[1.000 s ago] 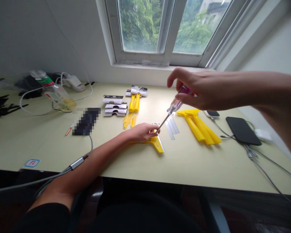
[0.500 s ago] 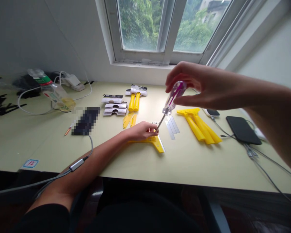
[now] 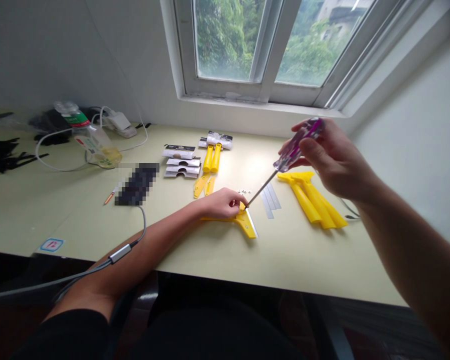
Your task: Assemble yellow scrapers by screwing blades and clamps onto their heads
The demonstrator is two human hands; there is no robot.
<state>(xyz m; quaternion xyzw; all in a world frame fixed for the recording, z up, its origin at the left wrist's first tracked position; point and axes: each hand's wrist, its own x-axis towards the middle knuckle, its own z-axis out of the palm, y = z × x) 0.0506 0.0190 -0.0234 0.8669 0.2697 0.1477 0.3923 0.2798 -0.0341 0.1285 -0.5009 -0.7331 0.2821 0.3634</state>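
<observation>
Holding yellow scraper (image 3: 249,230) on desk (image 3: 296,260) under left hand (image 3: 223,202), fingers curled at scraper head; can't tell if pinching anything. Gripping screwdriver (image 3: 290,153) slanted in right hand (image 3: 330,155), fingers wrapped round handle, tip at scraper head. Beyond scraper: small metal pieces (image 3: 243,191), 2 yellow plates (image 3: 199,186). Right of scraper: metal strips (image 3: 270,201), yellow handles (image 3: 318,202).

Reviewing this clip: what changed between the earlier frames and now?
The right hand moved rightward, tilting the screwdriver further right; the black phone is now hidden behind that arm. Neither hand let go. The left hand stays on the yellow scraper; the metal strips lie as before.
</observation>
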